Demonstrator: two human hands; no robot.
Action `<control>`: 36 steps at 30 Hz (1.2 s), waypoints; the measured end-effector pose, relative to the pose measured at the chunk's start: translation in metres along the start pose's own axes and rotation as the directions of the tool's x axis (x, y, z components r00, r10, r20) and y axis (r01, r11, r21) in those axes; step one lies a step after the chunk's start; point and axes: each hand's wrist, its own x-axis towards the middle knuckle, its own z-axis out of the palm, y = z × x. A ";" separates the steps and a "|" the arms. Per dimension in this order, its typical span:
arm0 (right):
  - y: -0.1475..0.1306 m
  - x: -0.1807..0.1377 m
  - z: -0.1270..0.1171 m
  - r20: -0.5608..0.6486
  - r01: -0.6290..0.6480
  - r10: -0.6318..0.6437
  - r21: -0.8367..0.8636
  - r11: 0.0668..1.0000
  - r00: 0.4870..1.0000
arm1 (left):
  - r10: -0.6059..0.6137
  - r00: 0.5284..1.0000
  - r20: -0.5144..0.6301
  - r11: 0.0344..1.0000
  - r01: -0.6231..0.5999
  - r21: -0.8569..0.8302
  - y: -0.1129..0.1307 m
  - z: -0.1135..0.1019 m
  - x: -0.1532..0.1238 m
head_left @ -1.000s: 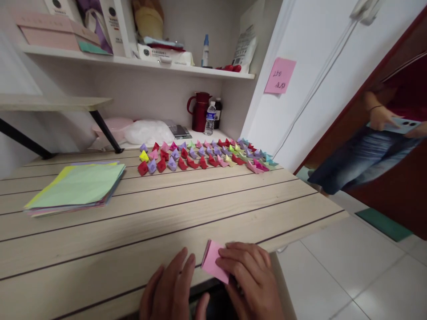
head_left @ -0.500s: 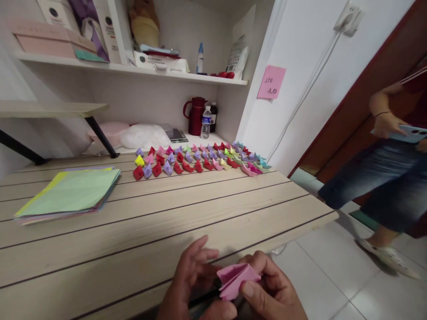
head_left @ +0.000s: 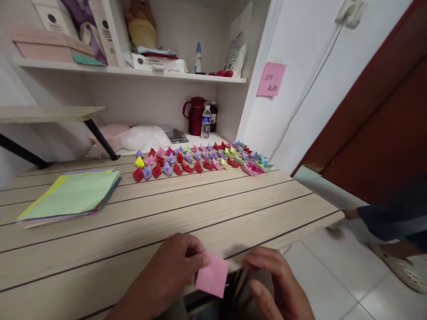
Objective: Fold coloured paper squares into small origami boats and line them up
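My left hand (head_left: 173, 266) pinches a folded pink paper (head_left: 212, 278) at its upper left corner, just over the near edge of the wooden table (head_left: 167, 209). To the right of the paper, my right hand (head_left: 273, 284) hovers with fingers curled and loosely apart, holding nothing that I can see. Several small folded paper boats (head_left: 200, 159) in red, purple, pink, green and yellow stand in rows at the back of the table. A stack of coloured paper sheets (head_left: 70, 195) lies at the left.
A red jug (head_left: 196, 113) and a water bottle (head_left: 206, 122) stand at the back by the wall, under a shelf (head_left: 133, 71) with boxes. A pink note (head_left: 271, 79) sticks to the wall. Another person's legs (head_left: 393, 222) are on the tiled floor at right.
The pink paper went from both hands to my left hand alone and now hangs as a flat square. The other person walked away to the lower right.
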 end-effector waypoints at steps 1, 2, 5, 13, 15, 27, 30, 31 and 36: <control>0.003 0.005 -0.004 0.069 0.143 -0.135 -0.137 0.980 0.988 | 0.032 0.999 -0.015 0.994 -0.030 0.109 0.001 -0.003 0.004; 0.007 0.010 -0.006 0.151 0.268 -0.238 -0.233 0.935 0.959 | 0.065 0.997 -0.030 0.979 -0.058 0.197 0.002 -0.005 0.008; 0.015 0.022 -0.002 0.371 0.526 -0.405 -0.324 0.787 0.835 | 0.125 0.989 -0.074 0.938 -0.094 0.332 0.008 -0.007 0.016; 0.023 0.018 0.013 0.399 0.499 -0.352 -0.364 0.787 0.847 | 0.414 0.866 -0.280 0.735 -0.136 0.664 -0.006 0.006 0.005; 0.023 0.017 0.013 0.393 0.490 -0.348 -0.359 0.794 0.851 | 0.731 0.617 -0.292 0.498 -0.189 0.846 -0.021 0.013 -0.003; 0.020 0.016 0.008 0.402 0.451 -0.319 -0.296 0.842 0.858 | 0.932 0.359 -0.060 0.161 -0.256 0.953 -0.061 0.040 -0.019; 0.017 0.018 0.006 0.395 0.378 -0.256 -0.269 0.886 0.882 | 0.914 0.398 -0.078 0.220 -0.325 0.920 -0.057 0.034 -0.021; 0.016 0.019 0.006 0.382 0.354 -0.235 -0.276 0.894 0.894 | 0.904 0.417 -0.095 0.251 -0.338 0.907 -0.057 0.033 -0.022; 0.012 0.020 0.011 0.318 0.275 -0.162 -0.352 0.894 0.934 | 0.869 0.451 -0.202 0.382 -0.353 0.854 -0.057 0.035 -0.024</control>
